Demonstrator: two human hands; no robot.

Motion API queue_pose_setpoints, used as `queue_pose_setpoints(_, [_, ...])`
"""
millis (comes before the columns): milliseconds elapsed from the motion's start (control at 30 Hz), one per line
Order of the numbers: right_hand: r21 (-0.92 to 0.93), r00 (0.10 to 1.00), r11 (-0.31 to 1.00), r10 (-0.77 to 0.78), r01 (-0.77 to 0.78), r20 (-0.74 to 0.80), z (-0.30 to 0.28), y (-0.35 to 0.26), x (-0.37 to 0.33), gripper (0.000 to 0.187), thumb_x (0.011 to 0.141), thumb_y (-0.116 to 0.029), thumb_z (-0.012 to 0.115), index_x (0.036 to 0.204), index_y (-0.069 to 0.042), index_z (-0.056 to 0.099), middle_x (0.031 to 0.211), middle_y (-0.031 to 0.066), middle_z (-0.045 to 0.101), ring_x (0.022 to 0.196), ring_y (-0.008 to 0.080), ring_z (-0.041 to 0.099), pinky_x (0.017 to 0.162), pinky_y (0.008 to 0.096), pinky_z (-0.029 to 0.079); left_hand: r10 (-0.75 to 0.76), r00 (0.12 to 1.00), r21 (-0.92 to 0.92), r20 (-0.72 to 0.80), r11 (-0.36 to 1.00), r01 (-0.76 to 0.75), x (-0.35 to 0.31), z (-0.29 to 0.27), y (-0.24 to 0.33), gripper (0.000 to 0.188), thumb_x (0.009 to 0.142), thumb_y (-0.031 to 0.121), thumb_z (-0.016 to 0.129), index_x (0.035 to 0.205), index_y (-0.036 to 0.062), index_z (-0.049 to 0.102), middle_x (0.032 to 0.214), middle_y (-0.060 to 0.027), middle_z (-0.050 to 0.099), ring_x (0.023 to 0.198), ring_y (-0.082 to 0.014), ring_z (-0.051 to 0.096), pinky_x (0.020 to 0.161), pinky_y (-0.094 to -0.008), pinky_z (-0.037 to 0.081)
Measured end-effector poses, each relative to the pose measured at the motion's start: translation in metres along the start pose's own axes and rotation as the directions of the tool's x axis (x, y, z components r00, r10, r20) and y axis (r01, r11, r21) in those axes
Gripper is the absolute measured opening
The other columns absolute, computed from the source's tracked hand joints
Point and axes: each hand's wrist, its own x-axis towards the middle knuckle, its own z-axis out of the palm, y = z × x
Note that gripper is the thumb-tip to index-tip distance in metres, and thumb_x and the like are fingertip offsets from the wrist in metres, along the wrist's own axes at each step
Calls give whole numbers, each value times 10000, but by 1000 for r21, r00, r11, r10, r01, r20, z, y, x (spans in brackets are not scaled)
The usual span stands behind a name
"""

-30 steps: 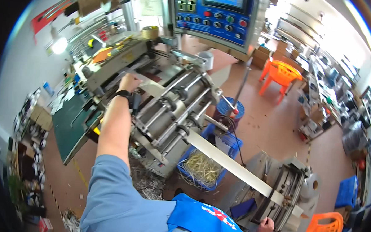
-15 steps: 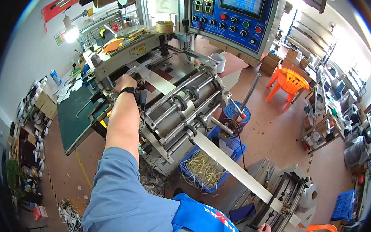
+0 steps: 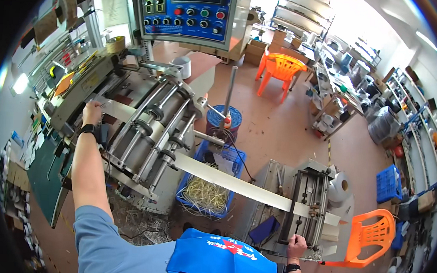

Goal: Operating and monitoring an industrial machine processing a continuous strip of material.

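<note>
A long white strip (image 3: 231,180) runs from the roller machine (image 3: 143,150) at left, across a gap, to a smaller metal unit (image 3: 319,191) at right. My left arm reaches over the machine's near side. There my left hand (image 3: 92,112) is closed beside the far end of the strip; what its fingers hold is hidden. My right hand (image 3: 296,245) is curled closed at the near end of a dark bar (image 3: 287,221) on the smaller unit. Whatever lies inside that grip is too small to make out. Behind this unit sits a white roll (image 3: 338,186).
Under the strip stands a blue crate (image 3: 233,186) of thin shredded strips. A control panel (image 3: 185,16) hangs above the machine. A dark flat case (image 3: 264,230) lies near my right hand. Orange chairs (image 3: 371,238) stand at right and behind. A metal post (image 3: 231,90) rises past the rollers.
The view has swung right, so the machine appears further left. My right hand and wrist show more fully, still by the dark bar. My left hand stays at the machine.
</note>
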Motion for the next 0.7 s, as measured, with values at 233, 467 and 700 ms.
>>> queue_pose_setpoints(233, [-24, 1000, 999, 21, -21, 9, -3, -7, 1, 108, 826, -136, 637, 803, -32, 652, 772, 143, 629, 741, 323, 617, 704, 416, 502, 24, 998, -66, 66, 998, -20, 11, 13, -9, 234, 840, 172, 543, 971, 59, 701, 990, -222, 675, 977, -381, 644, 843, -441, 504])
queue_pose_setpoints(467, [-19, 999, 999, 40, -39, 26, -4, -5, 1, 115, 827, -143, 642, 796, -33, 648, 771, 140, 628, 737, 324, 614, 699, 416, 500, 74, 993, -10, 90, 997, -74, 17, 16, -14, 300, 899, 278, 550, 983, 29, 695, 969, -230, 675, 958, -392, 645, 822, -443, 500])
queue_pose_setpoints(700, [-22, 1000, 1000, 22, -22, 21, -5, -6, 2, 143, 839, -162, 633, 795, -27, 647, 770, 151, 632, 724, 322, 621, 685, 401, 503, 32, 995, 47, 90, 998, -36, 13, 9, 0, 412, 942, 359, 524, 951, -17, 692, 1039, -251, 655, 1037, -407, 610, 881, -462, 481])
